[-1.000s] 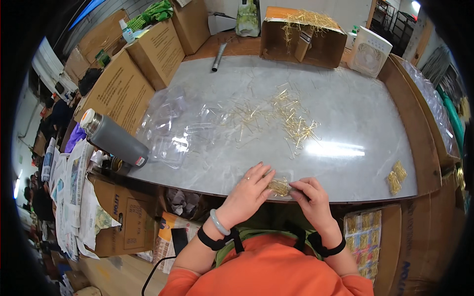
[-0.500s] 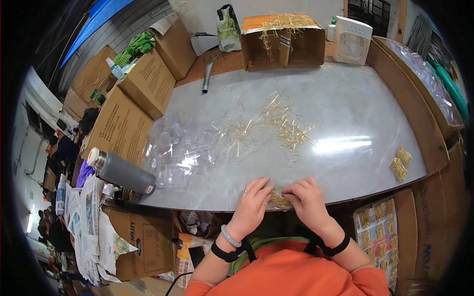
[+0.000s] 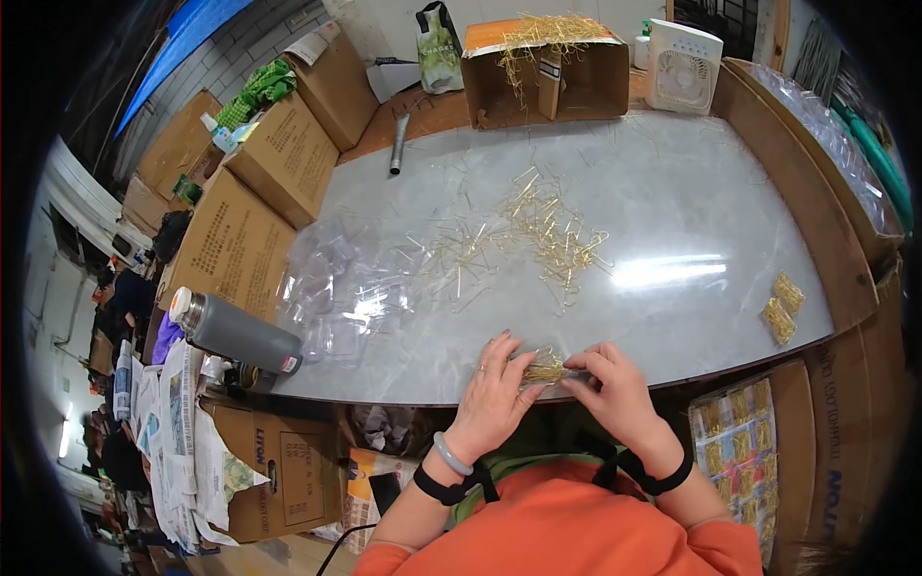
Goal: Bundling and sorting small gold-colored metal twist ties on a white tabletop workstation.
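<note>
At the near edge of the table, a small clear pack of gold wire hooks [image 3: 545,367] lies between my two hands. My left hand [image 3: 490,392] curves round its left side, thumb and fingers against it. On the other side my right hand [image 3: 611,384] pinches the right end with thumb and forefinger. A loose heap of gold wire hooks [image 3: 559,240] spreads over the middle of the table beyond my hands. To the left of it lie several clear plastic boxes [image 3: 331,288], overlapping one another. Two filled packs [image 3: 779,320] sit at the right edge.
A grey flask [image 3: 240,333] leans at the left edge. Cardboard boxes [image 3: 233,230] line the left side. At the back stand an open carton [image 3: 499,88] topped with hooks, a white fan [image 3: 683,67] and a metal tube [image 3: 399,144]. A carton of filled packs [image 3: 735,437] is below right.
My right hand has shifted slightly right, showing more of the pack between my hands. My left hand stays beside the pack. The view has tilted a little.
</note>
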The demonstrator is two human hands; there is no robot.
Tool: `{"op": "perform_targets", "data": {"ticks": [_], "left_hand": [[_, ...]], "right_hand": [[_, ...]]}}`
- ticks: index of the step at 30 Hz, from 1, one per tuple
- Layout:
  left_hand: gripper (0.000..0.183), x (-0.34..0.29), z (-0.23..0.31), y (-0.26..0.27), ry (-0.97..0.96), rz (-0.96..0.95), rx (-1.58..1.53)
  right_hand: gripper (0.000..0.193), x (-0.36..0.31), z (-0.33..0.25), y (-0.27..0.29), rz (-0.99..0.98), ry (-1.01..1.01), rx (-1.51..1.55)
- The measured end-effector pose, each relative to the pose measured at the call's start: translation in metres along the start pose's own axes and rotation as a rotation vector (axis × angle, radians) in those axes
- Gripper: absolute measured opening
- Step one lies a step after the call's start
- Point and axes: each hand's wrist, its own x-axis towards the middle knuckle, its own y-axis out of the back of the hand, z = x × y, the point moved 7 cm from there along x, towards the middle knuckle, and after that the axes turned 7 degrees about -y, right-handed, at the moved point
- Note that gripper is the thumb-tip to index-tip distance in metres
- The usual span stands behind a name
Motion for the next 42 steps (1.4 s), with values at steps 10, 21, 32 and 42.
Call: {"op": "perform_targets", "data": {"ticks": [10,21,32,42], "left_hand": [[0.054,0.004,-0.010,0.002,0.021,-0.052,-0.109],[0.056,0.015,-0.004,0.005,0.081,-0.100,-0.174],[0.055,0.010,0.001,-0.006,0.007,0.018,-0.005],[0.054,0.007,-0.005,-0.003,0.014,0.081,-0.055]], "right_hand": [[0.014,0.033,0.005,0.002,-0.250,0.054,-0.014],[0.016,0.043,-0.007,-0.003,-0.089,0.058,-0.105],[0.012,-0.005,-0.013,0.002,0.097,0.193,-0.255],[0.012,0.001,-0.025,-0.008,0.196,0.208,-0.405]]}}
